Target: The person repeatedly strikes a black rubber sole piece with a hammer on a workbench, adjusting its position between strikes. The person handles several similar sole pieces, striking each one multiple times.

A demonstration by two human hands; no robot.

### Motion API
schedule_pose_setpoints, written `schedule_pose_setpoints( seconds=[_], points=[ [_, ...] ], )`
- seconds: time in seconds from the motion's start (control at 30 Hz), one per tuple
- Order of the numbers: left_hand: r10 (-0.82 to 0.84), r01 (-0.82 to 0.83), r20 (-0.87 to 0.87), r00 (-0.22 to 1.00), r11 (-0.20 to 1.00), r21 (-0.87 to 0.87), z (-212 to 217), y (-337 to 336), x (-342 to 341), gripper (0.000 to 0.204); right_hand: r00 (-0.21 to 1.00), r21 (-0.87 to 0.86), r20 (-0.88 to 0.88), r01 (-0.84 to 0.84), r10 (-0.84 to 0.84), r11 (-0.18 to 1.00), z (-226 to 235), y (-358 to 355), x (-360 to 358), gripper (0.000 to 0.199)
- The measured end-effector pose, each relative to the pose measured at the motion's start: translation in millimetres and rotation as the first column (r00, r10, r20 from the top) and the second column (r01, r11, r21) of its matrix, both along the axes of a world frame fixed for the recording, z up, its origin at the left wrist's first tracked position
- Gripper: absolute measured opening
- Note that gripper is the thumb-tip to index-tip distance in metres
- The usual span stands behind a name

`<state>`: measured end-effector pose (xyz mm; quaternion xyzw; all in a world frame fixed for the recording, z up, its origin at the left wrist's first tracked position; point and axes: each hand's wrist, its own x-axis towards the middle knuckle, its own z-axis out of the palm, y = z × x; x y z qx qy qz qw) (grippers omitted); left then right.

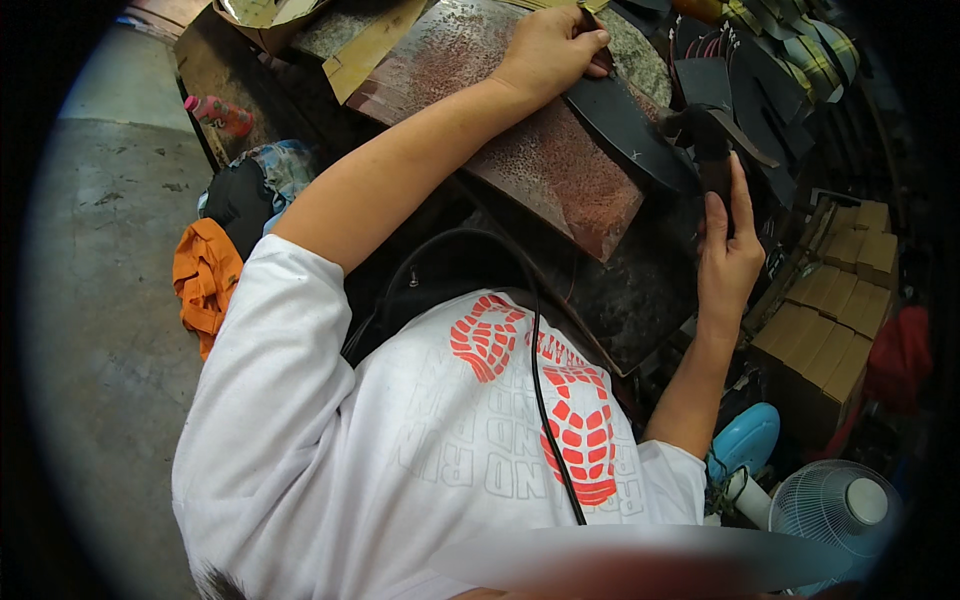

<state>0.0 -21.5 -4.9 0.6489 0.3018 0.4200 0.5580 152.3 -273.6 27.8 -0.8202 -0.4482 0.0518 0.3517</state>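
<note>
Two bare hands work a long dark strip (625,125) across a rusty metal plate (540,165) at a crowded bench. At far left, an orange cloth (205,275) lies crumpled on the concrete floor (100,300) beside a dark bundle, with a pink bottle (222,115) on its side just above. Cardboard offcuts (365,55) rest at the plate's upper corner. The left hand (550,50), arm stretched over the plate, is curled down on the strip's upper end, fingers closed over it and pressing it flat. The strip runs diagonally down the plate's right edge toward a dark tool head (705,125), whose shape is hard to read. The right hand (728,250) rises from below, fingers held together and extended along a dark handle; whether they fully wrap it cannot be told. A black cable (540,380) trails over the person's white shirt (400,440). Farther right, dark cut pieces and plaid fabric (810,55) are stacked, with brown boxes (840,310) and a white fan (840,510) below. The strip looks thin, light and flexible, like leather or rubber, likely to curl or slide unless pinned; a flat press near its end, well clear of the tool, appears the safest hold.
</note>
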Motion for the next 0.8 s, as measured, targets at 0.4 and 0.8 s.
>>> schedule_pose_setpoints(
  seconds=[0.4,0.8],
  points=[
    [0.157,0.009,-0.131,0.979,0.606,0.795,8.9,-17.9,0.1,0.015,0.877,0.369,0.133,-0.477,0.463,0.798,127.0,23.1,-26.5,0.043],
    [-0.023,0.031,-0.056,0.998,0.99,0.141,-6.6,-2.6,3.0,0.019,0.979,0.214,-0.14,-0.118,0.15,0.97,28.6,-2.3,10.9,0.048]
  ],
)
